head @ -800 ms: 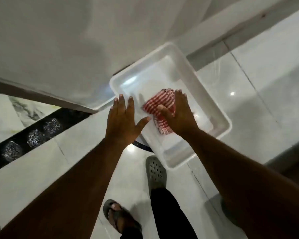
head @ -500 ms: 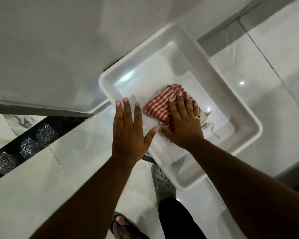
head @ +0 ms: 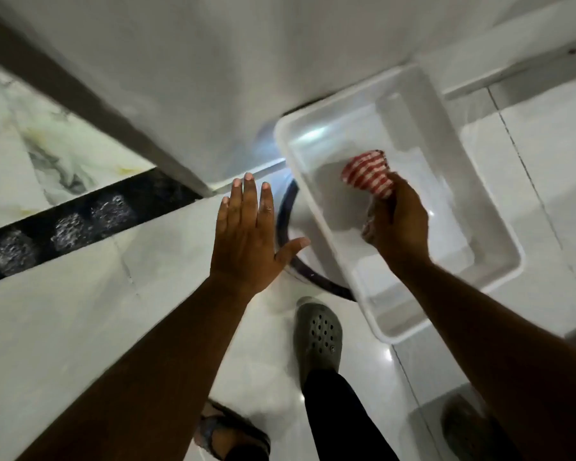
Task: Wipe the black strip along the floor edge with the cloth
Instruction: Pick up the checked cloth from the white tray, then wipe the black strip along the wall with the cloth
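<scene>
Two hands now differ: your right hand (head: pixel 398 224) has bunched the cloth (head: pixel 368 176) and lifted it above the tub (head: pixel 446 128), fingers closed around it; your left hand (head: pixel 246 234) hovers open. Next, carry it to the black strip (head: pixel 80 221).

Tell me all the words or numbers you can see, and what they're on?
None: nothing here has readable writing.
The white tub is plain.
The red-and-white cloth in the right hand shows only stripes.
The black strip shows silvery patterns, not letters.
The grey clog has only holes.
</scene>
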`<state>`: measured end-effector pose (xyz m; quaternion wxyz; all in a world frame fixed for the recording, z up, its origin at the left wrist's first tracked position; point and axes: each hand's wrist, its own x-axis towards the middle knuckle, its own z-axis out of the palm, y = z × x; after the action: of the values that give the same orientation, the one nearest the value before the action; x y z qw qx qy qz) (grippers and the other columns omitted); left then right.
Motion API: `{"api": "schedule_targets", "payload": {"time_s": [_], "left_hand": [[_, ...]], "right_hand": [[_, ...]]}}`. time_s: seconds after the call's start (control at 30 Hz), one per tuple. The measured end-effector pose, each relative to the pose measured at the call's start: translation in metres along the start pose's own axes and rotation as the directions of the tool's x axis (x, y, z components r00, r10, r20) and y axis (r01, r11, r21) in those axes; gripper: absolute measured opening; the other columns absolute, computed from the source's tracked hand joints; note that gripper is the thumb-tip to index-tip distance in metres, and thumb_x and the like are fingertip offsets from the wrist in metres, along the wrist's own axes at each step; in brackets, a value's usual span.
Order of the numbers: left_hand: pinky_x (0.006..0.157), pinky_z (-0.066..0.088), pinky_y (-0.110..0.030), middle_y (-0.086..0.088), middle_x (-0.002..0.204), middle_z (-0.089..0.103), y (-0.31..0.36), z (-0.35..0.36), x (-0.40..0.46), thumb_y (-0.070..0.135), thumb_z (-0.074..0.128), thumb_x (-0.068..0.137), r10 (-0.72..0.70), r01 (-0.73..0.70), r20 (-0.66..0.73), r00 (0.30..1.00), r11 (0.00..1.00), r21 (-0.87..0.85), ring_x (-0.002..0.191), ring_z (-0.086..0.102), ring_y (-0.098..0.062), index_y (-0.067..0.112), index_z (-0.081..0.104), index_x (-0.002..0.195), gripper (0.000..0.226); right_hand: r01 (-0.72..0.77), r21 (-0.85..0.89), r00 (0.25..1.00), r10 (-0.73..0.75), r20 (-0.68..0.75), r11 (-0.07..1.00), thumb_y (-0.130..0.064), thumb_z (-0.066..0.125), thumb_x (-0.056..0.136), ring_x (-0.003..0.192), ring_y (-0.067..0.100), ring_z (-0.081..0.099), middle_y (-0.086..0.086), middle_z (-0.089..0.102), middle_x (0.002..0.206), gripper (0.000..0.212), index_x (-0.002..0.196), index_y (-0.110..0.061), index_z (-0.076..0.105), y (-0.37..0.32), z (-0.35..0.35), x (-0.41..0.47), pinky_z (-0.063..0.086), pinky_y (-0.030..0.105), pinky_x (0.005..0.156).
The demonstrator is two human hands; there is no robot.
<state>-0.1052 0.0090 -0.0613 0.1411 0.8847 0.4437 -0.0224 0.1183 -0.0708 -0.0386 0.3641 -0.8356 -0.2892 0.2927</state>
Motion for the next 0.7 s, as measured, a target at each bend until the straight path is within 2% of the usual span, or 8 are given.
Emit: {"api": "schedule_targets", "payload": {"time_s": [0.07,0.13,0.23,0.33,0.47,0.57,0.63,0.7], "left_hand": [[0.120,0.029,-0.059,-0.031,0.164,0.030,-0.039,-0.015,-0.028,0.083,0.029,0.090,-0.084,0.084,0.033,0.996,0.996,0.008,0.151,0.032,-0.050,-0.001,0.033,0.159,0.109],[0.121,0.028,-0.058,-0.030,0.166,0.026,-0.076,-0.028,-0.060,0.083,0.028,0.090,-0.159,0.159,0.054,0.986,0.987,0.010,0.154,0.029,-0.049,0.000,0.031,0.160,0.108],[0.121,0.026,-0.059,-0.029,0.167,0.025,-0.139,-0.048,-0.118,0.085,0.018,0.092,-0.286,0.286,0.067,0.956,0.958,0.008,0.155,0.027,-0.048,0.001,0.033,0.160,0.109],[0.120,0.028,-0.060,-0.030,0.165,0.029,-0.198,-0.061,-0.168,0.087,0.010,0.091,-0.408,0.408,0.065,0.911,0.913,0.016,0.153,0.029,-0.049,0.001,0.037,0.158,0.112],[0.124,0.020,-0.057,-0.029,0.168,0.022,-0.264,-0.049,-0.215,0.090,0.005,0.086,-0.570,0.570,0.101,0.816,0.821,0.030,0.156,0.022,-0.047,0.002,0.031,0.161,0.118],[0.126,0.014,-0.056,-0.028,0.170,0.013,-0.299,-0.010,-0.232,0.089,0.014,0.085,-0.641,0.646,0.142,0.754,0.763,0.012,0.159,0.013,-0.045,0.003,0.023,0.163,0.117],[0.127,0.007,-0.054,-0.026,0.172,0.006,-0.319,0.018,-0.236,0.089,0.014,0.083,-0.691,0.698,0.141,0.709,0.716,0.001,0.161,0.005,-0.043,0.005,0.016,0.165,0.117],[0.127,0.004,-0.052,-0.025,0.172,0.001,-0.341,0.050,-0.231,0.090,0.011,0.080,-0.731,0.746,0.182,0.657,0.666,-0.018,0.161,0.001,-0.042,0.006,0.012,0.166,0.120]], "right_hand": [[0.047,0.132,0.999,-0.050,0.017,0.990,-0.014,0.047,0.105,0.056,0.021,0.060,0.006,0.064,0.079,0.039,0.117,-0.049,0.059,-0.042,0.014,-0.027,0.055,0.038,0.048],[0.065,0.224,0.996,-0.077,0.044,0.972,-0.011,0.047,0.105,0.058,0.025,0.058,0.007,0.061,0.075,0.052,0.113,-0.062,0.056,-0.075,0.033,-0.055,0.055,0.038,0.051],[0.168,0.161,0.978,-0.185,0.095,0.973,-0.018,0.051,0.105,0.079,0.022,0.070,0.010,0.067,0.090,0.033,0.132,-0.037,0.055,-0.115,0.076,-0.095,0.061,0.041,0.074],[0.174,0.272,0.950,-0.233,0.205,0.946,-0.008,0.049,0.105,0.057,0.020,0.057,0.010,0.057,0.072,0.026,0.129,-0.018,0.057,-0.151,0.124,-0.130,0.051,0.033,0.058],[0.063,0.302,0.873,-0.199,0.445,0.951,-0.002,0.039,0.106,0.051,0.019,0.041,0.012,0.042,0.066,0.031,0.126,-0.018,0.057,-0.167,0.200,-0.144,0.040,0.028,0.046],[0.144,0.152,0.835,-0.203,0.512,0.978,-0.020,0.046,0.104,0.061,0.029,0.056,0.019,0.056,0.078,0.029,0.129,-0.029,0.057,-0.143,0.263,-0.125,0.054,0.043,0.057],[0.197,0.041,0.825,-0.188,0.532,0.980,-0.039,0.050,0.099,0.073,0.032,0.066,0.012,0.066,0.088,0.034,0.132,-0.037,0.054,-0.128,0.303,-0.106,0.060,0.055,0.068],[0.222,0.015,0.798,-0.190,0.572,0.975,-0.035,0.050,0.101,0.065,0.027,0.064,0.006,0.066,0.080,0.026,0.126,-0.037,0.056,-0.110,0.346,-0.080,0.059,0.048,0.060]]}}
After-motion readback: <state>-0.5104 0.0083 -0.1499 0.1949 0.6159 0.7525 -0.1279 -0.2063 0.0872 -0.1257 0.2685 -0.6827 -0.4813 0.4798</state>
